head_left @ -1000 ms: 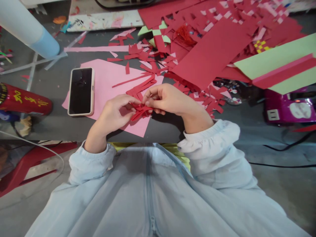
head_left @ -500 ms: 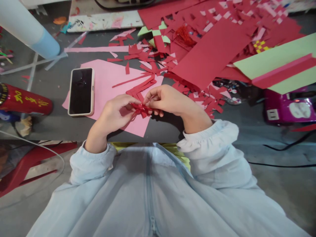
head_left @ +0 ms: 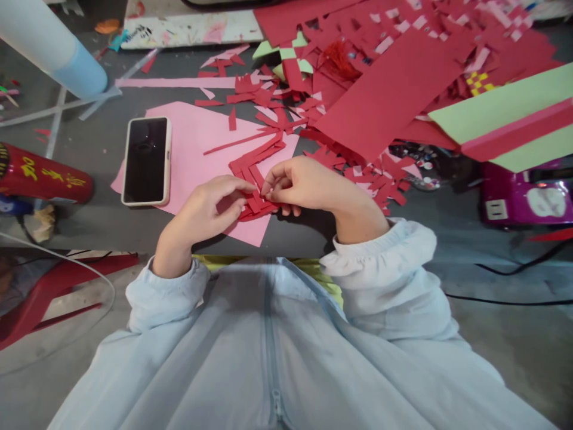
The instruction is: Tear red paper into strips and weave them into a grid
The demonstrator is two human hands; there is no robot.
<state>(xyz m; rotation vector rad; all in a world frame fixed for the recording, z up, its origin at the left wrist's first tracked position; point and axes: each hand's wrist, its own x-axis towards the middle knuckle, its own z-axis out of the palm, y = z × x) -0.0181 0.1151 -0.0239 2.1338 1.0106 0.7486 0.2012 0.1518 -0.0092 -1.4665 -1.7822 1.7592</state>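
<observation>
Close to the table edge, my left hand (head_left: 208, 206) pinches the left side of a small bundle of crossed red paper strips (head_left: 256, 208). My right hand (head_left: 308, 185) is closed on the bundle's right side, thumb and forefinger together, other fingers curled beneath. Exactly how the strips interlock between the fingertips is too small to tell. Just beyond the bundle lie folded red strips (head_left: 255, 156) on a pink paper sheet (head_left: 192, 143). A phone with a dark screen (head_left: 145, 161) rests on the sheet's left part.
Red and pink paper scraps (head_left: 264, 89) spread behind my hands. A large red sheet (head_left: 389, 95) and a light green folded paper (head_left: 501, 113) lie to the right, above a purple box (head_left: 519, 197). At left are a red can (head_left: 45, 176) and a white-blue cylinder (head_left: 76, 60).
The red strips between my hands were bunched up and now lie flatter, with their crossing more visible. Both hands stay nearly in place, the right fingertips slightly lower.
</observation>
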